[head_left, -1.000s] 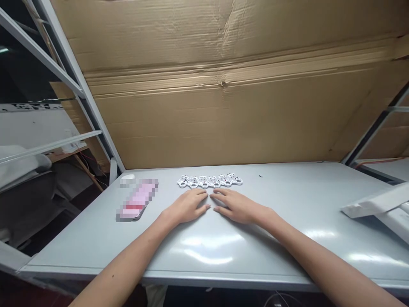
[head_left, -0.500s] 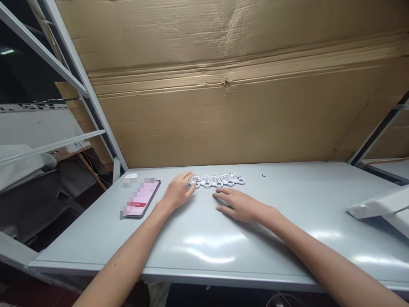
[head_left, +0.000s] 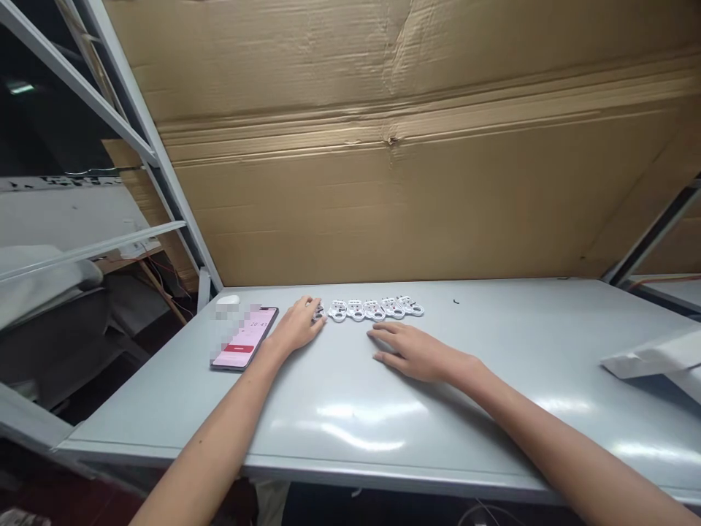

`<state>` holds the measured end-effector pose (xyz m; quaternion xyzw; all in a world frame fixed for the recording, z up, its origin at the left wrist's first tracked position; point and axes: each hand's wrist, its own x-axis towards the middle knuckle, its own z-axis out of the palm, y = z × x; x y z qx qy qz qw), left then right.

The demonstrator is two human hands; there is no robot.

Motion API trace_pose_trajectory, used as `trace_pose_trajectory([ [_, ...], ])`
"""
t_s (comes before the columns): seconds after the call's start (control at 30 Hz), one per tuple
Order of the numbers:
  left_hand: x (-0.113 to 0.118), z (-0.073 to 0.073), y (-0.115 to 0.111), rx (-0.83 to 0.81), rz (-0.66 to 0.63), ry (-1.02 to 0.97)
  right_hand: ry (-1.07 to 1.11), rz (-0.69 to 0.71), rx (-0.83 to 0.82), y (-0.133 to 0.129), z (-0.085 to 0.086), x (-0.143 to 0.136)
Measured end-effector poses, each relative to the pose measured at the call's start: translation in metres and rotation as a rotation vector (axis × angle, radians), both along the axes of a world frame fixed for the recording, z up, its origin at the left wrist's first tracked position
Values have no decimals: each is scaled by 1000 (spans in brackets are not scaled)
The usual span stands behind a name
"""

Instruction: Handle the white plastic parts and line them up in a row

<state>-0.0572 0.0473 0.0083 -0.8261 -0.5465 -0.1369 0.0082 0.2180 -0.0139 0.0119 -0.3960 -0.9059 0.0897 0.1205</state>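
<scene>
Several small white ring-ended pieces [head_left: 374,310] lie side by side in a row across the table. At the row's left end, my left hand [head_left: 299,324] has its thumb and fingers around one more white piece [head_left: 318,313], partly hidden by the fingers. A small gap separates that piece from the row. My right hand [head_left: 408,351] rests on the table just below the row, fingers spread, holding nothing.
A phone [head_left: 246,337] with a lit pink screen and a small white case [head_left: 228,300] lie at the left. White packaging [head_left: 651,354] sits at the right. A tiny dark bit [head_left: 456,301] lies right of the row. Cardboard [head_left: 394,212] stands behind the grey table [head_left: 339,394].
My left hand has moved a little left, and a white piece between its fingers now shows apart from the row. More of the row's left end is visible. My right hand stays almost in place.
</scene>
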Motion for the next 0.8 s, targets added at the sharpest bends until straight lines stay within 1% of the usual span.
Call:
trace_pose_trajectory([
  [0.13,-2,0,0,-27,25,17,-1,-9,-12,0,0,0],
  [0.23,-2,4,-1,-49,76,20,7,-5,-18,-1,1,0],
  [0.33,3,10,-5,26,149,19,-2,4,-6,-1,2,0],
  [0.4,9,13,-8,111,152,-17,-10,5,3,-1,1,0],
  [0.47,18,12,-13,183,82,-84,-9,8,6,0,1,0],
  [0.6,41,2,-25,221,-212,-208,22,5,6,1,3,3],
  [0.63,47,-1,-29,208,-276,-209,27,-9,8,1,4,4],
  [0.7,56,-6,-36,173,-339,-191,28,-52,22,2,6,6],
  [0.8,61,-6,-43,97,-428,-149,45,-115,70,4,5,8],
])
